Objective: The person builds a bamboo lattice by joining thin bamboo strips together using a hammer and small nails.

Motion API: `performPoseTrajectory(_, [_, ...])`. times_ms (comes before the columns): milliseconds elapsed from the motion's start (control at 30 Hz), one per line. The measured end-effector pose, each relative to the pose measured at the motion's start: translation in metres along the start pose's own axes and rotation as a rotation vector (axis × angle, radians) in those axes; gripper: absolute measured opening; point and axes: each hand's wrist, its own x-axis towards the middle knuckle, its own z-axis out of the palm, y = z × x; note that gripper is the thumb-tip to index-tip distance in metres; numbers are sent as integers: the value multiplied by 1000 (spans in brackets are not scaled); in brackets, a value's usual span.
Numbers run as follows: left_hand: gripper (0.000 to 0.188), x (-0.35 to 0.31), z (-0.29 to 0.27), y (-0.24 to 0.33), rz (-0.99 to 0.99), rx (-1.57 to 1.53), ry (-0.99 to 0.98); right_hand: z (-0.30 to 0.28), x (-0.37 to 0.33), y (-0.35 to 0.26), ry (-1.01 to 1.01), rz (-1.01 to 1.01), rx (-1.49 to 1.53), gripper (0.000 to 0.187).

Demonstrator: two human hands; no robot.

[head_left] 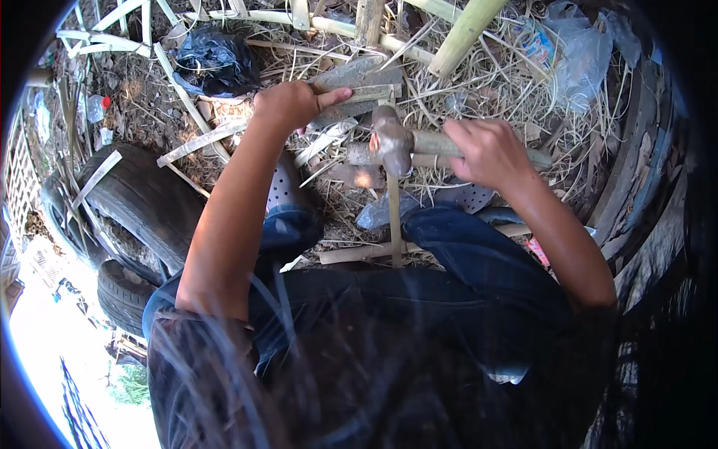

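My left hand is closed on a flat strip-like piece with a pale edge, thumb laid along it; I cannot tell its kind. A broad grey slab shows around that strip. My right hand wraps around the thick wooden handle of a hammer. Its blunt, worn head is close to the far end of the strip, and whether they touch is unclear. A narrow split bamboo strip runs from behind the hammer head toward me, between my knees.
Bamboo shavings and cut strips litter the ground. Old tyres lie at left. A black plastic bag sits far left, clear plastic far right. A thick bamboo pole slants at the back. My dotted shoes flank the work.
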Motion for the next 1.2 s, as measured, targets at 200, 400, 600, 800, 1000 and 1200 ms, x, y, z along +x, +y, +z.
performPoseTrajectory(200, [95, -2, -1, 5, -25, -19, -1, 10, -7, -6, -118, 119, -63, 31])
performPoseTrajectory(400, [97, 3, 4, 0, -58, -1, -19, 11, 7, 2, -119, 125, -177, 35])
performPoseTrajectory(600, [98, 2, 8, -4, -30, 37, 60, 0, 0, 6, -36, -52, -7, 35])
performPoseTrajectory(800, [92, -8, 6, -2, 18, -2, 58, -5, -17, 27, -81, -20, -71, 33])
performPoseTrajectory(1000, [80, -6, 9, -6, 8, 3, 77, 11, -19, 23, -176, 5, -58, 32])
performPoseTrajectory(1200, [88, -8, 9, 0, 1, 84, 90, 8, -56, 62, -274, 308, -101, 30])
